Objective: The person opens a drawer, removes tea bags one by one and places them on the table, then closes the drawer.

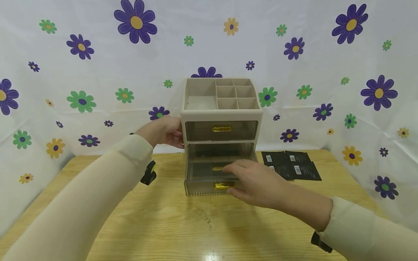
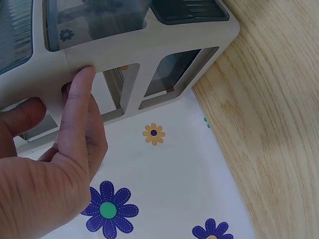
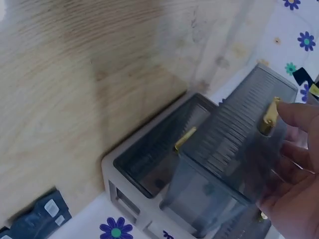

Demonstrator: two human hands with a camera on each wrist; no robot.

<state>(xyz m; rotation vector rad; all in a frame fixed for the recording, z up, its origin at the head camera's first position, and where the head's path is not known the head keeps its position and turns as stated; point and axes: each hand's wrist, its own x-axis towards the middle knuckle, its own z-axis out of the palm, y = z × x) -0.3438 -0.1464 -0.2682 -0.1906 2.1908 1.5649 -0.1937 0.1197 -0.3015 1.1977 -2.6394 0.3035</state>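
A beige desktop organizer (image 1: pixel 221 115) with clear grey drawers and gold handles stands at the table's back. One lower drawer (image 1: pixel 202 188) is pulled out toward me; the top drawer (image 1: pixel 202 131) is closed. My right hand (image 1: pixel 261 183) is at the pulled-out drawer's front, thumb by its gold handle (image 3: pixel 271 117) and the other fingers over the front wall's upper edge. My left hand (image 1: pixel 164 131) holds the organizer's left side. In the left wrist view, its thumb and fingers are against the beige side frame (image 2: pixel 107 52), some fingertips hidden behind it.
Several flat black packets (image 1: pixel 302 166) with white labels lie right of the organizer on the wooden table (image 1: pixel 156 224). Open compartments (image 1: pixel 228 91) form the organizer's top. A white cloth (image 1: pixel 209 54) with printed flowers hangs behind and at the sides.
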